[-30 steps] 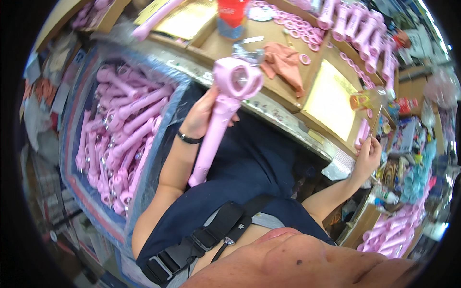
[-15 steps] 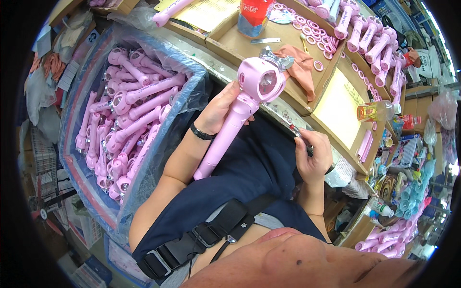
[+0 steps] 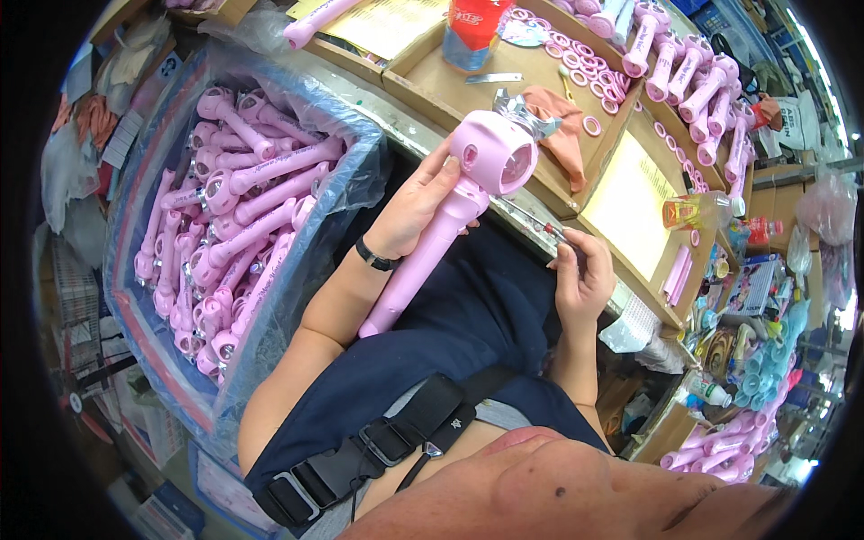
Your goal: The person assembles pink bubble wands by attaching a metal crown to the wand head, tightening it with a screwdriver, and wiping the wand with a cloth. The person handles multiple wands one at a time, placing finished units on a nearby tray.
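Note:
My left hand (image 3: 423,202) is wrapped round the neck of a pink toy light stick (image 3: 432,243). The stick is tilted, its round head up and its handle end against my dark clothing. A clear faceted piece sits in the window of the head, and a silver crown-like piece (image 3: 525,115) tops it. To the right, my right hand (image 3: 583,274) pinches a thin tool with a red part (image 3: 549,229); its exact kind is unclear. This tool points toward the light stick, apart from it.
At the left, a plastic-lined blue bin (image 3: 256,369) holds many similar sticks. Ahead stand cardboard trays (image 3: 423,76) with pink rings (image 3: 594,67), an orange cloth (image 3: 560,135), a metal strip (image 3: 493,78) and a red-and-blue container (image 3: 472,36). More pink sticks (image 3: 711,85) lie at the far right.
The light stick's head has turned, so its clear window faces farther right. My right hand has risen slightly with the thin tool. Both hands keep their hold.

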`<act>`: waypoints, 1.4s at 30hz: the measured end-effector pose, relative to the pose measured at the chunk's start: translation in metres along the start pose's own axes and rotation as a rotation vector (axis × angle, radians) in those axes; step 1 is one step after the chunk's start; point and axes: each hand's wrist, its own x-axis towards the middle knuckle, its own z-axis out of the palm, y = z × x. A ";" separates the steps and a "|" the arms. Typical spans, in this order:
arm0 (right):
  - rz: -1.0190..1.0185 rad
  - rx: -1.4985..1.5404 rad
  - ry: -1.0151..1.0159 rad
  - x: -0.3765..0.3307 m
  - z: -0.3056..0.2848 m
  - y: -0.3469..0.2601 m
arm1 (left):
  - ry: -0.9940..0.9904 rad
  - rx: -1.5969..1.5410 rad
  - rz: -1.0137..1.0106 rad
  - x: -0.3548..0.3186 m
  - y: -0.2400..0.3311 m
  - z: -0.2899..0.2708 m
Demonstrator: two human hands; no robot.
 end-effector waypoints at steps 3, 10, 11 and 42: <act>-0.186 -0.112 0.051 -0.005 0.011 0.016 | 0.046 0.072 0.079 0.000 -0.002 0.002; 0.234 0.215 0.061 -0.022 0.018 0.036 | 0.046 0.405 0.234 -0.006 -0.004 0.002; 0.177 0.101 0.070 -0.023 0.019 0.036 | 0.040 0.427 0.233 -0.007 -0.003 0.002; -0.361 -0.458 -0.209 -0.006 0.011 0.021 | 0.206 1.138 0.510 -0.005 0.005 0.015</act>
